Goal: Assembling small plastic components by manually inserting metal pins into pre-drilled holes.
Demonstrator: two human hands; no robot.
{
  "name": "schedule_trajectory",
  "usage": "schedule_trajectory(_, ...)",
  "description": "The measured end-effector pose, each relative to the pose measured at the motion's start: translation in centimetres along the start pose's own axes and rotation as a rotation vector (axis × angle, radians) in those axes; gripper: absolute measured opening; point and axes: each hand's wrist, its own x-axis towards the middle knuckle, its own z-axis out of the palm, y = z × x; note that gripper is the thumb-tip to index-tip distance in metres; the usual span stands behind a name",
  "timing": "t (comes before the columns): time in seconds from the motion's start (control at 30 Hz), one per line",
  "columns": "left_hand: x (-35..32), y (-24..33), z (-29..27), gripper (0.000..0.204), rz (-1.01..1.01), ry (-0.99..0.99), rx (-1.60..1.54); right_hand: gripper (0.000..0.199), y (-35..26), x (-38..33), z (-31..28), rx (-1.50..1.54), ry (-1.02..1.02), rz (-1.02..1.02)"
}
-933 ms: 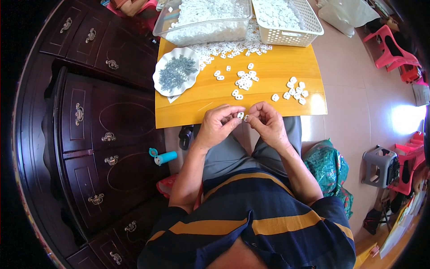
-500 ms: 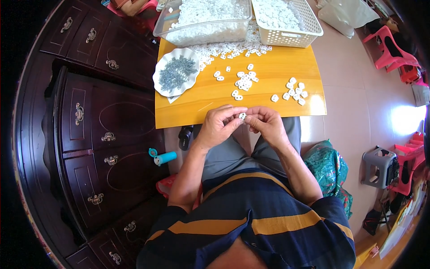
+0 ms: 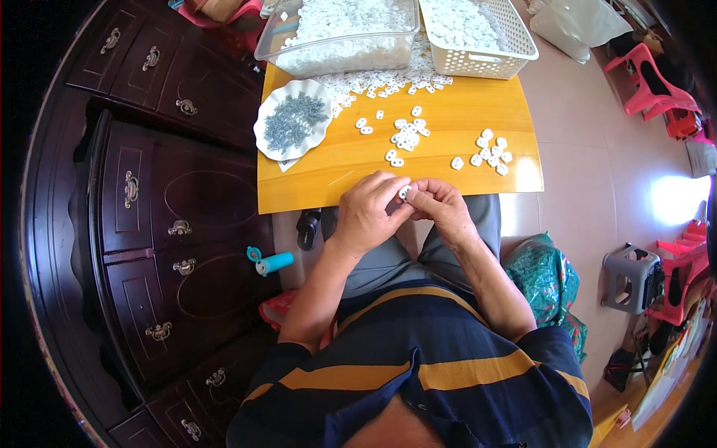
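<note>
A small white plastic piece with dark holes (image 3: 404, 192) is up between my fingers, just off the table's near edge. My right hand (image 3: 444, 210) pinches it with thumb and forefinger. My left hand (image 3: 366, 213) is closed round its left side, forefinger against it and thumb lower down; part of its grip is hidden. Beyond my hands, a small heap of similar white pieces (image 3: 407, 137) lies mid-table, and another group (image 3: 493, 153) lies to the right. A white wavy-edged plate (image 3: 263, 128) at the left holds many small grey metal parts (image 3: 297, 119).
At the table's (image 3: 336, 160) far side stand a clear plastic bin (image 3: 351, 62) and a cream perforated basket (image 3: 515, 61), both full of white pieces. More pieces are strewn before them. A dark wooden cabinet (image 3: 202, 224) flanks my left; a green bag (image 3: 541, 276) sits at right.
My left hand has shifted slightly up, its thumb moving lower, away from the white piece. The piece has turned a little in my fingers. The heaps on the table look the same.
</note>
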Motion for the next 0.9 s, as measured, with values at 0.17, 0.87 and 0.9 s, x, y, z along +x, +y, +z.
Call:
schedule_trajectory(0.17, -0.2, 0.2, -0.1, 0.034, 0.021, -0.027, 0.008, 0.02, 0.7, 0.0, -1.0, 0.098, 0.003, 0.062)
schedule_trajectory(0.87, 0.2, 0.1, 0.4, 0.029, 0.079, -0.024, -0.034, 0.025, 0.3, -1.1, 0.6, 0.01, 0.137, -0.093)
schedule_trajectory(0.9, 0.2, 0.1, 0.5, 0.029, 0.081, -0.024, -0.035, 0.025, 0.3, -1.0, 0.4, 0.009, 0.139, -0.095)
